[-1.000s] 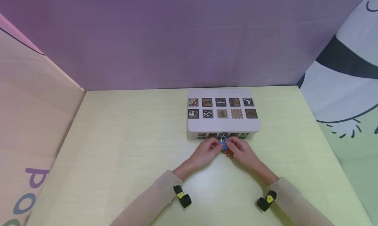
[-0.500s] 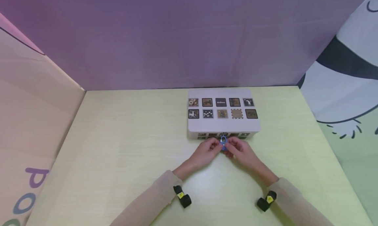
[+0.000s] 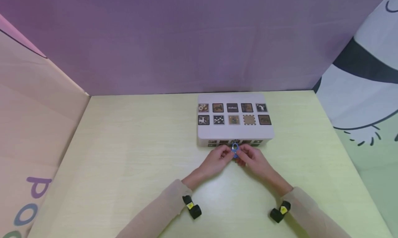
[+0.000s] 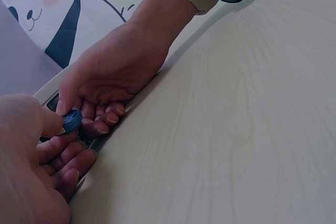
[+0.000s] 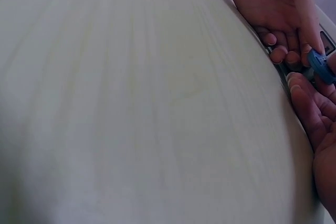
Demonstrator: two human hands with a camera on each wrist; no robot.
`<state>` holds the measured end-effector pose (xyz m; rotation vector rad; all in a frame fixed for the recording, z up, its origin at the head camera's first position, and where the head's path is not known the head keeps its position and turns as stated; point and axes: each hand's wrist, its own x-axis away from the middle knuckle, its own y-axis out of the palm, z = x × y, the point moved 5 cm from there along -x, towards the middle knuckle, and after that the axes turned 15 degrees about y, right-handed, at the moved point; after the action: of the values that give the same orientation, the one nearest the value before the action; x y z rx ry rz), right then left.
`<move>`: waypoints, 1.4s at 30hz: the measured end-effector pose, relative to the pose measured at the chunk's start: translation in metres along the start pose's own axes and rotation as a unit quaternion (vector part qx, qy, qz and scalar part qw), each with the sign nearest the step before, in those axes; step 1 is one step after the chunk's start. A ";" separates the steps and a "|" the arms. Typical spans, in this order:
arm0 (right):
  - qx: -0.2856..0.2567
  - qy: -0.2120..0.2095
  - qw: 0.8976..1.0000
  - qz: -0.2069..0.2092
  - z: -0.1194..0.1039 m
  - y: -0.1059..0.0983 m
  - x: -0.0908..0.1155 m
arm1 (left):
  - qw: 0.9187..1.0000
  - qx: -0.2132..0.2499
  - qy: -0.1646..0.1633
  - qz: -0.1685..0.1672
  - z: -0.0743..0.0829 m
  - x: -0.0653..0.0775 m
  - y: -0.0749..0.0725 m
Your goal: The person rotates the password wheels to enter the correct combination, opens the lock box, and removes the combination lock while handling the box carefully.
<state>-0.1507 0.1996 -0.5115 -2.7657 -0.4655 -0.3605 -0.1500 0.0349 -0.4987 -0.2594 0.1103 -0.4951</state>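
A small blue padlock (image 3: 235,154) stands at the front of a white box (image 3: 234,132), its shackle pointing up toward the box's front face. My left hand (image 3: 215,161) pinches the padlock from the left with thumb and fingers. From the other side my right hand (image 3: 257,162) pinches it too, thumb on its near face. Seen from the left wrist, the padlock's rounded blue bottom (image 4: 72,121) sits between both thumbs and the curled fingers below. Fingers hide much of the lock's body, and where the shackle meets the box is hidden in the wrist views.
Square pictures in rows decorate the box's lid and front. The pale wooden table (image 3: 133,155) extends around it, with a purple cloth backdrop (image 3: 174,44) close behind. Printed panels rise at left and right. Each sleeve carries a black strapped wrist camera (image 3: 194,209).
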 end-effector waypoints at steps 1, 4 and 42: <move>0.001 0.000 1.000 0.000 0.000 0.000 0.000 | 1.000 0.001 0.000 0.000 0.000 0.000 0.000; 0.005 -0.001 1.000 -0.001 0.000 0.000 0.000 | 1.000 0.004 -0.001 -0.002 -0.001 0.000 0.000; -0.004 -0.009 1.000 0.000 0.001 0.000 0.000 | 1.000 0.001 0.003 -0.005 0.000 0.001 0.000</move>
<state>-0.1508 0.2001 -0.5124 -2.7785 -0.4688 -0.3383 -0.1489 0.0345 -0.4983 -0.2562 0.1147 -0.5061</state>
